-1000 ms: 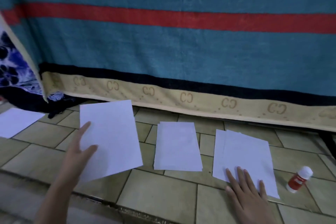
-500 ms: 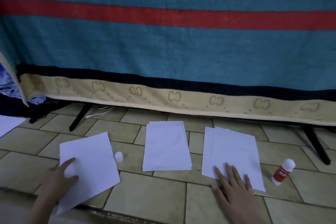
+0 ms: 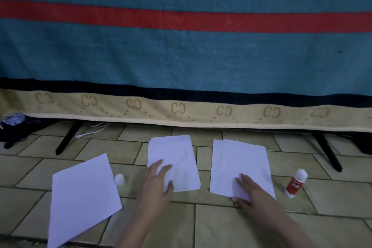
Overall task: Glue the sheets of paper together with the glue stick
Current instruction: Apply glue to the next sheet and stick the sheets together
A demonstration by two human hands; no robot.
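Left hand [image 3: 156,184] flat with fingers spread on the middle paper stack [image 3: 174,162], right hand [image 3: 252,191] flat on the right stack [image 3: 240,164], loose sheet [image 3: 82,195] at left on the floor, glue stick [image 3: 296,184] far right, its white cap [image 3: 119,179] beside the loose sheet.

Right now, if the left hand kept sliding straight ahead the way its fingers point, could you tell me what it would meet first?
The left hand already lies on the middle paper stack; going on, it would cross that stack, then bare floor tiles, probably reaching the hanging blanket.

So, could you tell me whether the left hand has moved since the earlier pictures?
Yes. The left hand has gone right, off the single sheet and past the small white cap, onto the middle stack.
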